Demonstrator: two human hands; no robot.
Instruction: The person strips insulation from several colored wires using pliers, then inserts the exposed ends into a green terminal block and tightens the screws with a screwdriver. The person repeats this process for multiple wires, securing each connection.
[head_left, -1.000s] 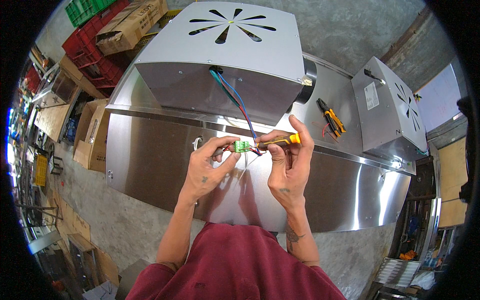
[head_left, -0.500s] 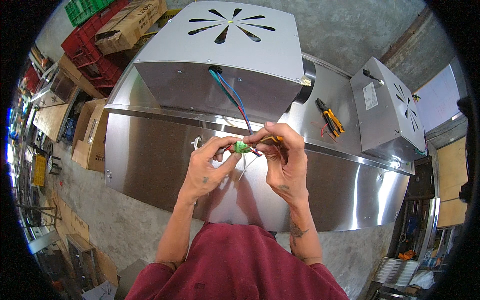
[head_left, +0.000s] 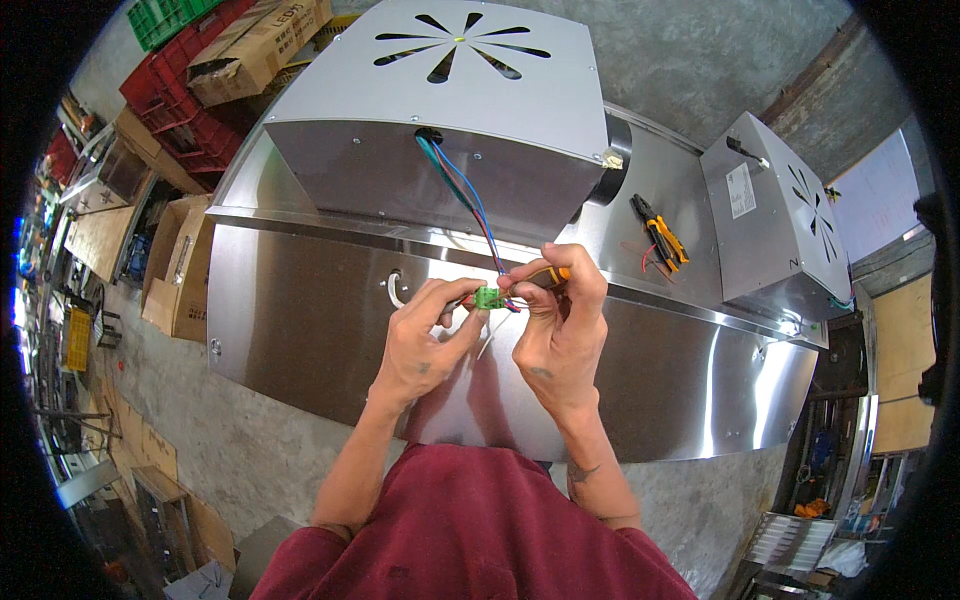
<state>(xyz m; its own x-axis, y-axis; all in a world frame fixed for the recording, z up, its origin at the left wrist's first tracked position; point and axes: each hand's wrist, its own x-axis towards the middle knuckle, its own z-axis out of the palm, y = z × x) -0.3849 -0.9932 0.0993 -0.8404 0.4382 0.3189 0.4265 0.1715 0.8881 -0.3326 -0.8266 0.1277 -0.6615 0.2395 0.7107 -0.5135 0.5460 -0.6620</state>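
Observation:
Between the fingertips of my left hand (head_left: 425,335) is a small green terminal block (head_left: 489,298). My right hand (head_left: 560,335) is closed around a small screwdriver (head_left: 555,277) with an orange and black handle, its shaft pointing left at the block; where the tip sits is too small to tell. Blue, green and red wires (head_left: 470,190) run down from a hole in the large metal box (head_left: 430,170) to the block. A thin white wire hangs below it. Both hands are over the front of the shiny steel panel (head_left: 300,310).
Pliers (head_left: 660,233) with orange and black handles lie on the steel surface beside short wire scraps. A smaller slotted metal box (head_left: 765,215) stands at the right. Red crates (head_left: 180,120) and a cardboard box (head_left: 258,50) are stacked far left. A white cable loop (head_left: 393,288) pokes from the panel.
My right hand has shifted slightly left and turned, showing more of the screwdriver handle. My left hand has moved a little right, still holding the terminal block.

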